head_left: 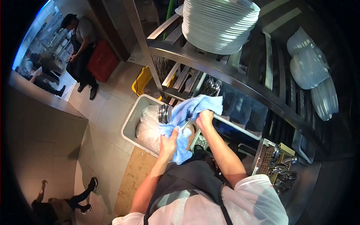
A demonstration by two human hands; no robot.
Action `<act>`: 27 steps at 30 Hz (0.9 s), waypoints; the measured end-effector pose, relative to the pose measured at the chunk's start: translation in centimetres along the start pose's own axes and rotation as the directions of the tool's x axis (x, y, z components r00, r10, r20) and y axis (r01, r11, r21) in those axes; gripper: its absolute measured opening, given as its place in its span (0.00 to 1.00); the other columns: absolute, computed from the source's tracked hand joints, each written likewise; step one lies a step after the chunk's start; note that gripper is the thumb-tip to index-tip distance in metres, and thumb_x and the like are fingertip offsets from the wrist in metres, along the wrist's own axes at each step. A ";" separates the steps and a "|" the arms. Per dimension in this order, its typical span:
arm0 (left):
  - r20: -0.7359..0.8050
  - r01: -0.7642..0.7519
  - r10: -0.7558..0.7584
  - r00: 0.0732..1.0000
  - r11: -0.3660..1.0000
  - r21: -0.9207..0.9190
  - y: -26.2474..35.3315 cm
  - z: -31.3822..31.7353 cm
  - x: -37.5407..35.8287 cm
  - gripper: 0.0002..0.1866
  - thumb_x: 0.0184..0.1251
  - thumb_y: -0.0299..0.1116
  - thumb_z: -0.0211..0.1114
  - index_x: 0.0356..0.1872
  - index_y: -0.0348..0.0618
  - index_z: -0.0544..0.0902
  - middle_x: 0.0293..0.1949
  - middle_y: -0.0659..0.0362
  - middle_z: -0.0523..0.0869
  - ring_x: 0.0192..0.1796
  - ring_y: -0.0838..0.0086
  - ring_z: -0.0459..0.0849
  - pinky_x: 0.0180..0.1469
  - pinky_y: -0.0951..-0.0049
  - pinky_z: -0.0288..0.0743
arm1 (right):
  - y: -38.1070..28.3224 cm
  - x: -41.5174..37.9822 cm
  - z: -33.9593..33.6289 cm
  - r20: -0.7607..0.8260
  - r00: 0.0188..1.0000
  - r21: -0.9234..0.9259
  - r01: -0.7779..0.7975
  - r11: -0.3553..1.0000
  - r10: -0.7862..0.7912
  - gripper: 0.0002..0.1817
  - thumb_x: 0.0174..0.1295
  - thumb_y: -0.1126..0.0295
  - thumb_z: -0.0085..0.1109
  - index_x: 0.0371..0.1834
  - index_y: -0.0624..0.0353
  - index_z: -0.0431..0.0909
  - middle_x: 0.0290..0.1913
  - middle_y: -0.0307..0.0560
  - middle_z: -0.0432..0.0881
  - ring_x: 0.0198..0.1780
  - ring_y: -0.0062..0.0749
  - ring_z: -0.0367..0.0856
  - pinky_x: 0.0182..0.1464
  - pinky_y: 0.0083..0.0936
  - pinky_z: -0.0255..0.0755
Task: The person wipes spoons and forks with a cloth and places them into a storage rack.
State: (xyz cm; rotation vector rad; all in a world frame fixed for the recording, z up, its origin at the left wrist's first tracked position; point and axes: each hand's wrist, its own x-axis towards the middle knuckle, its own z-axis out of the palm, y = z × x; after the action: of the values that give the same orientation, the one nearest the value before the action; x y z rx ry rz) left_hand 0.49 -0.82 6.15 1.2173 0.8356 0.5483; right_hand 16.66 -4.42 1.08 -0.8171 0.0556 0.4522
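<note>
My left hand (169,144) is closed around a light blue cloth (198,106) and a bundle of shiny metal spoons (164,113) wrapped in it. The rounded ends of the spoons stick out of the cloth at the left; their other ends are hidden. Closed on the same cloth, my right hand (205,119) grips its right part near the tray edge. Below my hands, the cloth hangs over a grey bin (129,129) with a clear plastic bag (148,131) inside.
A metal rack (210,67) carries a tall stack of white plates (219,26) and bowls (309,67). A tray (240,129) with spoons (212,85) sits on its lower shelf. Loose cutlery (283,170) lies at right. A yellow bucket (140,84) and other people (80,45) are at left.
</note>
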 end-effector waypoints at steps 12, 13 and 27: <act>0.042 0.164 -0.189 0.981 0.925 0.342 -6.9 2.0 2.6 0.18 0.61 0.42 0.52 0.30 0.33 0.77 0.24 0.58 0.78 0.28 0.75 0.74 0.34 0.71 0.67 | 3.7 3.6 -10.3 -0.066 0.932 -0.366 -0.355 0.860 0.357 0.13 0.62 0.59 0.43 0.30 0.56 0.73 0.30 0.38 0.76 0.31 0.28 0.75 0.34 0.28 0.71; 0.103 0.202 -0.246 0.964 0.926 0.318 -6.4 2.0 2.5 0.17 0.60 0.42 0.53 0.32 0.34 0.76 0.26 0.58 0.79 0.31 0.75 0.75 0.36 0.71 0.67 | 1.0 4.8 -9.0 0.014 0.873 -0.342 -0.454 0.823 0.487 0.15 0.62 0.59 0.43 0.28 0.57 0.73 0.28 0.40 0.77 0.30 0.30 0.76 0.35 0.29 0.72; 0.535 0.306 -0.393 0.748 0.919 0.248 -5.0 1.1 4.2 0.11 0.57 0.32 0.58 0.40 0.39 0.74 0.34 0.61 0.78 0.38 0.78 0.75 0.43 0.75 0.69 | 0.2 -2.8 -6.5 0.534 0.840 -0.842 0.539 0.035 -0.095 0.15 0.53 0.70 0.43 0.43 0.64 0.70 0.48 0.59 0.69 0.54 0.50 0.62 0.58 0.34 0.52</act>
State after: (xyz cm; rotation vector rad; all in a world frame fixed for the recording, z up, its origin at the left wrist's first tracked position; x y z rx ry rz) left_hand 3.57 0.34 0.36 1.2234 0.5587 -0.2049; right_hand 14.84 -10.02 -2.94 -2.0828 -0.9138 0.0855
